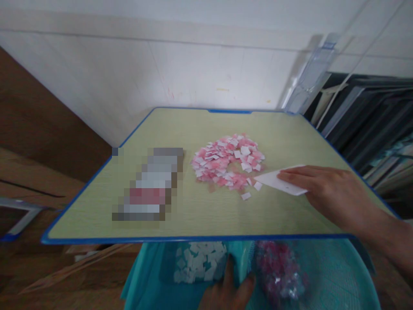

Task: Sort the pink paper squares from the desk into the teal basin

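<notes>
My right hand (318, 185) is closed on a white card (280, 181), pinched between thumb and fingers. The card's pointed left end touches the edge of a heap of small pink and white paper squares (214, 161) on the folding table (277, 215). One loose square (246, 196) lies in front of the heap. Below the table's near edge, my left hand (227, 290) grips the wall of a teal bin (240, 258), with one finger on either side. White paper pieces (200, 262) lie in the bin, beside that hand.
A pixelated phone-shaped object (148, 185) lies on the table's left side. A teal basket (342, 275) beside the bin holds pink and clear plastic wrapping (280, 271). A clear bottle (309, 77) leans on the wall behind; dark flat panels (371, 107) stand at right.
</notes>
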The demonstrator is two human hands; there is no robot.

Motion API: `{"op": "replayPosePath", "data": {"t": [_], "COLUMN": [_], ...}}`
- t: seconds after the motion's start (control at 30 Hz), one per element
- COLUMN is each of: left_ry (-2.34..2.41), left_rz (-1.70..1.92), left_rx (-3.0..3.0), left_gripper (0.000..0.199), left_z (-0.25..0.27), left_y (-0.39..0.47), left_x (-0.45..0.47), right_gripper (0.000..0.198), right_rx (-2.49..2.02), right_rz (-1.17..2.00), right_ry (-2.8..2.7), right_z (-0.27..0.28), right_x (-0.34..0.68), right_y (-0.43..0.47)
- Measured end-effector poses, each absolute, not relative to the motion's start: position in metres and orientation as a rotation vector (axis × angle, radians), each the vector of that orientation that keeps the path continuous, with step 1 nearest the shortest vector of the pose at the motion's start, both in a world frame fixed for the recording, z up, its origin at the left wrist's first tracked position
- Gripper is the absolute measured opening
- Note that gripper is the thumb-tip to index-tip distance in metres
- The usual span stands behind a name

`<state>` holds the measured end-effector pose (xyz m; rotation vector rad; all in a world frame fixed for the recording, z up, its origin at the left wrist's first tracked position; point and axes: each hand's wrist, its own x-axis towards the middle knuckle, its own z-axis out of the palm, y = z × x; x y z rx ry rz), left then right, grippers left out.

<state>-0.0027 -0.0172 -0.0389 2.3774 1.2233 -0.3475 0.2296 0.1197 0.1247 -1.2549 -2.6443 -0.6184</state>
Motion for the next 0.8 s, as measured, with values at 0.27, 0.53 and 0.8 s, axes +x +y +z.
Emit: {"op": "replayPosePath", "data": {"t": [0.27, 0.53, 0.8], "left_ry": [1.186, 1.193, 1.205], "left_rz": [-0.376, -0.387, -0.298], "left_rx": [2.305, 2.252, 2.223], "left_gripper": [0.064, 0.064, 0.063], "left_z": [-0.026, -0.024, -0.013], "left_y": [-0.011, -0.011, -0.008], "left_x": [-0.003, -0.002, -0.001], "right_gripper": [0.043, 0.042, 0.047], "right_rx": [-1.059, -1.061, -0.915], "right_rz": [-0.607, -0.642, -0.691], "right_ry": [-2.691, -2.695, -2.769], "right_z": [0.12, 0.128, 0.132], "right_x": [0.229, 0.233, 0.218], "right_y": [0.082, 0.075, 0.066]}}
